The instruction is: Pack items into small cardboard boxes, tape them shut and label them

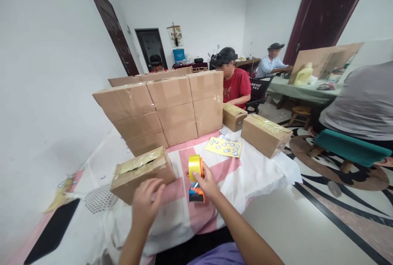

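Note:
My right hand (pixel 206 180) is closed around a tape dispenser (pixel 196 193) loaded with a roll of yellow tape, held above the cloth at the table's front. The dispenser has orange and blue parts. My left hand (pixel 147 199) has its fingers apart and lies against the near side of a cardboard box (pixel 139 171). Tape covers part of that box's top, and a dark gap shows along the seam. Whether the left palm presses on the cardboard is hard to make out.
Stacked cardboard boxes (pixel 172 113) form a wall across the table. Two boxes, one (pixel 265 134) larger, stand at the right beside a yellow sticker sheet (pixel 224 147). A dark flat panel (pixel 53 232) lies at left. A person in red (pixel 241 87) sits behind the stack; others sit farther right.

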Demonstrator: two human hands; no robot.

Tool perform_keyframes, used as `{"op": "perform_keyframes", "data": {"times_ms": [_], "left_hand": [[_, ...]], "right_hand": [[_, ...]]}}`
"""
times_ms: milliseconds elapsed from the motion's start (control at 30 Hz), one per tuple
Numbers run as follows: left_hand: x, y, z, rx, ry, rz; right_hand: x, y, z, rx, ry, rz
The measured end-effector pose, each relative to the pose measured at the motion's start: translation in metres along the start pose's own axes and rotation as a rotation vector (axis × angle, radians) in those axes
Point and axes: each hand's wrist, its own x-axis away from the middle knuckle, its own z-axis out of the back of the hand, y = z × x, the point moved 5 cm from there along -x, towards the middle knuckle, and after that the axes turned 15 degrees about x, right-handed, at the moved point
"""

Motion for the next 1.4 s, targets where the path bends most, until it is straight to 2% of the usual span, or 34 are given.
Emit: {"op": "perform_keyframes", "data": {"times_ms": [67,133,200,267,333,400,633,800,933,1000,1200,1300,1400], "left_hand": [[0.014,0.024,-0.041,0.246,-0.174,0.143],[0.027,0.047,-0.078,0.452,-0.280,0.277],[0.037,0.065,-0.100,0.596,-0.251,0.387],[0.044,0.077,-0.109,0.685,-0.142,0.477],[0.050,0.085,-0.110,0.745,-0.046,0.547],[0.054,0.092,-0.107,0.784,-0.023,0.603],[0.066,0.100,-0.092,0.841,-0.167,0.741],[0.067,0.104,-0.090,0.902,-0.219,0.771],[0.067,0.109,-0.086,0.909,-0.236,0.759],[0.068,0.111,-0.082,0.896,-0.228,0.749],[0.069,0.117,-0.077,0.894,-0.215,0.742],[0.073,0.119,-0.078,0.901,-0.220,0.772],[0.078,0.120,-0.079,0.901,-0.222,0.794]], "right_hand": [[0.016,-0.010,-0.001,-0.002,0.068,0.047],[0.027,-0.015,0.001,0.057,0.138,0.092],[0.032,-0.016,0.007,0.143,0.184,0.120],[0.031,-0.017,0.015,0.261,0.203,0.173],[0.028,-0.019,0.023,0.369,0.206,0.242],[0.022,-0.023,0.030,0.424,0.208,0.283],[0.014,-0.049,0.038,0.408,0.391,0.225],[0.017,-0.057,0.034,0.285,0.494,0.081],[0.019,-0.054,0.034,0.206,0.499,-0.041],[0.020,-0.055,0.035,0.212,0.506,-0.056],[0.024,-0.061,0.034,0.297,0.505,0.041],[0.027,-0.058,0.032,0.350,0.489,0.094],[0.028,-0.051,0.031,0.357,0.454,0.085]]}}
